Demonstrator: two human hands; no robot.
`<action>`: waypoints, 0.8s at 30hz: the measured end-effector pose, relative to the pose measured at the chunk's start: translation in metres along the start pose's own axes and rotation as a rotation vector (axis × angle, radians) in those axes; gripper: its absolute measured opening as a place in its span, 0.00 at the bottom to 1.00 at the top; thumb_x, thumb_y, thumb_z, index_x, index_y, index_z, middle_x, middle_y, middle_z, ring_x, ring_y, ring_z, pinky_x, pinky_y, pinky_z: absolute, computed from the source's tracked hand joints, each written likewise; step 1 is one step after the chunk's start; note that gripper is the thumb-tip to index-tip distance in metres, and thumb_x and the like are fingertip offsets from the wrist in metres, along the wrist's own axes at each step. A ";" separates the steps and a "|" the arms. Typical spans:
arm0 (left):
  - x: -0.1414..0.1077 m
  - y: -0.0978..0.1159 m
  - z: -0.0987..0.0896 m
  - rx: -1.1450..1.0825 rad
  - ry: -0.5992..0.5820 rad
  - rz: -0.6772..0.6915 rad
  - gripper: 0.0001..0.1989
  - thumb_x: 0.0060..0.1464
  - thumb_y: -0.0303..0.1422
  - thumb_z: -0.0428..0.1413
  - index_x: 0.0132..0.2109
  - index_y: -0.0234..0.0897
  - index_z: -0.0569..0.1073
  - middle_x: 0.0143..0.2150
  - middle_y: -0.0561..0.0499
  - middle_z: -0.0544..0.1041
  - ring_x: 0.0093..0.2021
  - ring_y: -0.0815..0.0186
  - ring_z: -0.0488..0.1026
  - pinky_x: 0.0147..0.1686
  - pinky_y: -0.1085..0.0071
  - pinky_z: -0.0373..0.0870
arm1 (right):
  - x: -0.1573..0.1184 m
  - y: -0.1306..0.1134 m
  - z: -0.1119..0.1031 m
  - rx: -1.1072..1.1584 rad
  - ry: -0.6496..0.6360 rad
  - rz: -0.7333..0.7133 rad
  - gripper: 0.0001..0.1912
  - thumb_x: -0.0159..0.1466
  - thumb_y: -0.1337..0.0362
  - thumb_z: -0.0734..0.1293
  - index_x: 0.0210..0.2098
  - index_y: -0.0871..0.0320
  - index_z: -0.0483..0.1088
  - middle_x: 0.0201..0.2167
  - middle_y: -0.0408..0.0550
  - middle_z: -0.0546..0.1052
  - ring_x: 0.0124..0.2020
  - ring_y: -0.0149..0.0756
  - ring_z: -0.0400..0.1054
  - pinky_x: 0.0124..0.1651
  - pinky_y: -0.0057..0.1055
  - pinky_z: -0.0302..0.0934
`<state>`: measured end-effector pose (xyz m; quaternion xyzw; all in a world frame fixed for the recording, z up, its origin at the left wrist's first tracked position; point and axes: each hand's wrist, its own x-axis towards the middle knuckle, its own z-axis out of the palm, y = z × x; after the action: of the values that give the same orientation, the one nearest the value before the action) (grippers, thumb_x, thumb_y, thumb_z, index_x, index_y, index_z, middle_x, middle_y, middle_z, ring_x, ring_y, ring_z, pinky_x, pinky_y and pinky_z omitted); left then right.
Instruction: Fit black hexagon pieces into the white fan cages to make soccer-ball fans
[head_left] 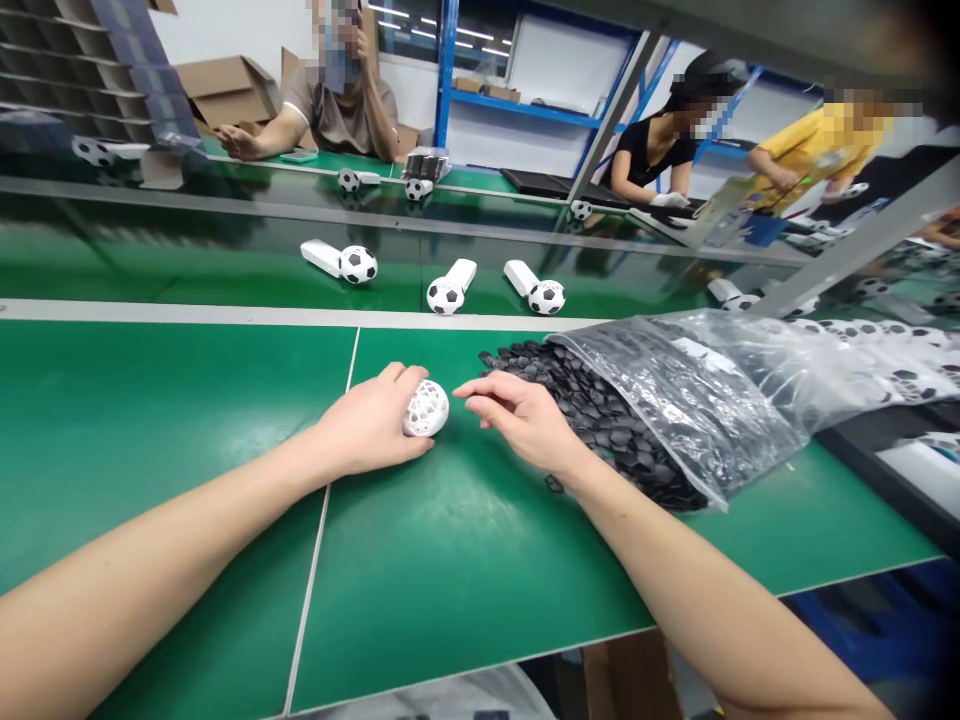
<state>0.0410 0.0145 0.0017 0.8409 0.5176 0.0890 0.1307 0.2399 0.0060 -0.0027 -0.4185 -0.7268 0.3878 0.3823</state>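
Observation:
My left hand is closed around a white openwork ball shell with a soccer-ball pattern of gaps, low over the green table. To its right is my right hand, thumb and fingers drawn together in a pinch. Its fingertips are a short way from the shell, and whatever they hold, if anything, is too small to make out. Small black plastic pieces spill from a clear plastic bag just beyond my right wrist. One loose black piece lies beside that wrist.
Along the dark green conveyor belt lie several white-handled parts with black-and-white soccer balls. A pale rail separates belt and table. Across it sits a person; two other people work at the right.

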 end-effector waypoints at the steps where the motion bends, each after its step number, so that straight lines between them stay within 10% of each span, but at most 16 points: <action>1: 0.001 -0.001 0.000 -0.016 -0.002 -0.010 0.34 0.40 0.46 0.56 0.54 0.39 0.60 0.50 0.44 0.67 0.46 0.53 0.69 0.42 0.62 0.67 | -0.001 -0.001 0.001 0.037 -0.028 0.000 0.07 0.60 0.65 0.62 0.36 0.58 0.70 0.30 0.42 0.70 0.24 0.24 0.65 0.32 0.26 0.64; 24: -0.006 0.001 0.004 -0.200 0.011 0.002 0.39 0.38 0.46 0.60 0.58 0.45 0.57 0.56 0.48 0.61 0.49 0.54 0.67 0.48 0.62 0.65 | -0.013 -0.013 0.016 -0.305 -0.075 -0.273 0.04 0.60 0.68 0.63 0.34 0.57 0.70 0.30 0.43 0.74 0.33 0.30 0.67 0.39 0.27 0.60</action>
<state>0.0406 0.0079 -0.0017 0.8238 0.5058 0.1448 0.2110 0.2264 -0.0138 -0.0008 -0.3543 -0.8408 0.2331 0.3364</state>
